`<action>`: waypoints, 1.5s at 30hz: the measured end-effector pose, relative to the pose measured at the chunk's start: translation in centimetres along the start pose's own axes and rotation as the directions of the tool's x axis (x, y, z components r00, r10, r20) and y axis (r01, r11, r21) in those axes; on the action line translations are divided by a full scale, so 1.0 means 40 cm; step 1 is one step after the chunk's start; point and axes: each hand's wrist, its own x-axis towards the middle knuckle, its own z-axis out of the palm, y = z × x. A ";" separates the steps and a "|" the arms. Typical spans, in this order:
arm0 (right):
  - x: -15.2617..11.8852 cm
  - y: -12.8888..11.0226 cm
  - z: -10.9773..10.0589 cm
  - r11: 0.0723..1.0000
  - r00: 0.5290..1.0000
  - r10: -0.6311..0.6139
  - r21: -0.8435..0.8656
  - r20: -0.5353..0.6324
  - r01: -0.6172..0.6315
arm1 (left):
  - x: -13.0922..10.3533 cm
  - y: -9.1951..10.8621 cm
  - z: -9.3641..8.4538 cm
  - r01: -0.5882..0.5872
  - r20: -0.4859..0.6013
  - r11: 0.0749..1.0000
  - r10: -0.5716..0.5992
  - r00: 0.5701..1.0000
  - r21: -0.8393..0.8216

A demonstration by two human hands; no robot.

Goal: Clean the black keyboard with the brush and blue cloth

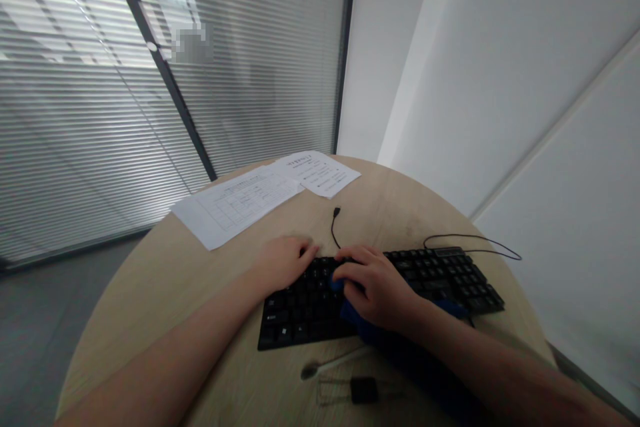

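A black keyboard (310, 330) lies at a slant on the round wooden table. My left hand (284, 263) grips its far left edge, fingers curled and mostly hidden from the camera. Over the keys left of the middle, my right hand (377, 287) is closed on a blue cloth (367, 330). A bit of the cloth pokes out at the fingertips against the keys; the rest hangs below the palm and under the forearm. Just in front of the keyboard lie a thin pale-handled brush (327, 365) and a black tool with wire loops (364, 390), both dim and blurred.
Printed paper sheets (250, 197) overlap at the table's far left. A black cable with a USB plug (337, 212) sticks out behind the keyboard, and its loop (480, 238) reaches the right table edge. Window blinds (280, 67) and a white wall (530, 93) stand close behind the table.
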 end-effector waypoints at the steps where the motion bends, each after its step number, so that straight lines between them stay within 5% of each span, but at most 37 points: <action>1: -0.003 0.002 -0.012 1.000 1.000 0.015 -0.003 -0.019 -0.015 | -0.001 0.002 -0.001 0.000 -0.001 1.000 0.000 1.000 -0.001; 6: -0.013 0.014 -0.038 0.998 0.998 0.066 -0.009 -0.021 -0.066 | -0.002 0.002 -0.001 0.008 0.003 1.000 -0.008 1.000 -0.002; 16: -0.007 0.004 0.004 0.994 0.981 -0.008 -0.108 0.193 0.030 | 0.001 -0.006 0.011 -0.018 -0.033 1.000 0.017 0.999 -0.016; 23: 0.004 -0.002 0.005 0.991 0.982 0.082 -0.120 0.173 -0.062 | 0.001 -0.003 0.009 -0.012 -0.023 1.000 0.013 1.000 0.005; 45: 0.017 -0.012 0.003 0.989 0.967 0.100 -0.132 0.234 -0.071 | 0.006 -0.007 0.015 -0.007 -0.020 1.000 0.007 1.000 0.005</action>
